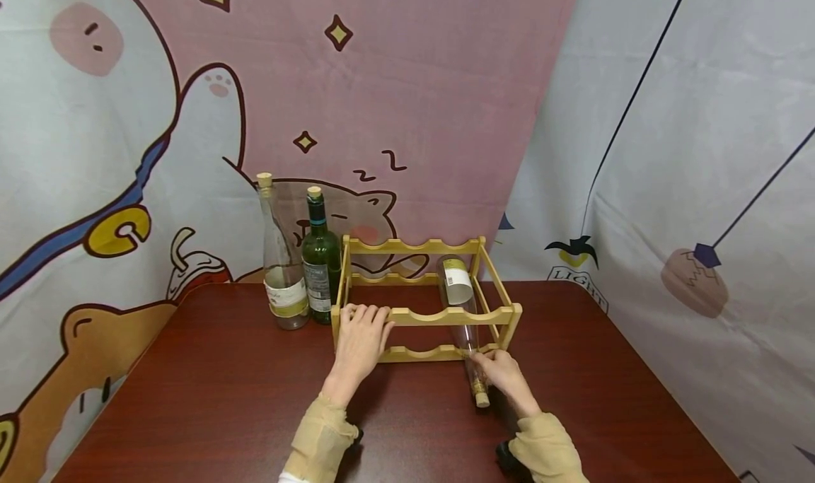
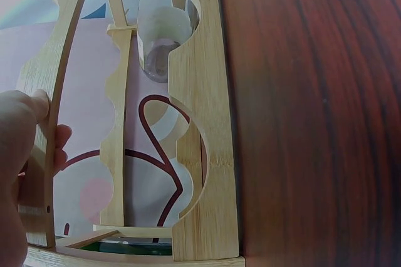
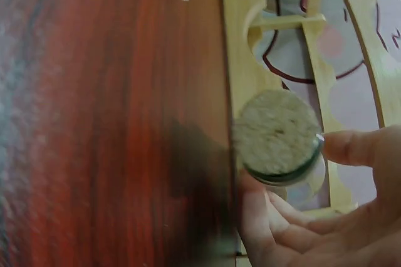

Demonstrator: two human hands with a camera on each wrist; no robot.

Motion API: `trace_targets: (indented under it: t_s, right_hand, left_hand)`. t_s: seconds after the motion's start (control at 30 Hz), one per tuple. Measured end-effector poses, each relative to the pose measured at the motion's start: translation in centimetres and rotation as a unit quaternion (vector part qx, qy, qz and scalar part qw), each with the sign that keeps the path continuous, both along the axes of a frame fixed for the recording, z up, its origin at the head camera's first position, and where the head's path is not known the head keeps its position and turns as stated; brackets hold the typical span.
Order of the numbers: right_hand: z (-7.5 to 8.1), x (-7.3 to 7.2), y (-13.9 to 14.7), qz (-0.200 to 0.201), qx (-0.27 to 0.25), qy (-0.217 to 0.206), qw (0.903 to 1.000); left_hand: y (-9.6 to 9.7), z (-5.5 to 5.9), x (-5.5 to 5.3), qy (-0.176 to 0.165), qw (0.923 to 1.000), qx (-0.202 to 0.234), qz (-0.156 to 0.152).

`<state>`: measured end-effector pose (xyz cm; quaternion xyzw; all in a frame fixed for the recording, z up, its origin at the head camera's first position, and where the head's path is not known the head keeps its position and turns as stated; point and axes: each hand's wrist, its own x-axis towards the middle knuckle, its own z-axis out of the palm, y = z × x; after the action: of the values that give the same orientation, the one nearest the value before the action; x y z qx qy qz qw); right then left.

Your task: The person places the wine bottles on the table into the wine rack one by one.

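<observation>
A light wooden wine rack (image 1: 446, 317) with scalloped rails stands on the table. My left hand (image 1: 361, 338) grips its upper front rail near the left end; in the left wrist view the thumb (image 2: 39, 105) lies on one face with fingertips behind. A clear glass bottle (image 1: 457, 278) lies in the lower right part of the rack, neck toward me. My right hand (image 1: 506, 377) holds its neck in front of the rack, thumb on one side and fingers on the other. The bottle's cork (image 3: 279, 132) faces the right wrist camera and hides part of the neck.
Left of the rack stand a corked clear bottle (image 1: 285, 295) and a corked green bottle (image 1: 321, 257), both upright. The green one is close beside the rack's left end. A patterned cloth (image 1: 433, 115) hangs behind the dark red-brown table (image 1: 223, 398).
</observation>
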<state>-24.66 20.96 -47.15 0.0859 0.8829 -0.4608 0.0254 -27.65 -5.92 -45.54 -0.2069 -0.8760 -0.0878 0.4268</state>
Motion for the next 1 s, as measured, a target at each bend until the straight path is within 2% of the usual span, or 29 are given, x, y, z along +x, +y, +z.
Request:
trace_targets:
  t_s: [0.13,0.23,0.33,0.7,0.83,1.0]
  right_hand:
    - [0.2,-0.1,0.7,0.042,-0.102,-0.036,0.9933]
    - [0.2,0.0,0.9,0.068,-0.116,-0.045,0.9899]
    - [0.1,0.1,1.0,0.072,-0.12,-0.043,0.9892]
    - [-0.5,0.3,0.3,0.003,-0.072,0.002,0.9974]
    - [-0.3,0.4,0.0,-0.019,-0.031,0.013,0.9993]
    - [0.1,0.5,-0.2,-0.027,0.034,0.025,0.9987]
  left_hand:
    - [0.0,0.0,0.0,-0.002,1.0,0.001,0.0]
    - [0.0,0.0,0.0,-0.003,1.0,0.003,-0.002]
    - [0.0,0.1,0.0,-0.002,1.0,0.003,-0.002]
    - [-0.1,0.0,-0.1,0.004,1.0,0.0,-0.001]
    - [-0.1,0.0,-0.1,0.006,1.0,0.001,-0.001]
    - [-0.1,0.0,0.0,0.003,1.0,0.004,-0.003]
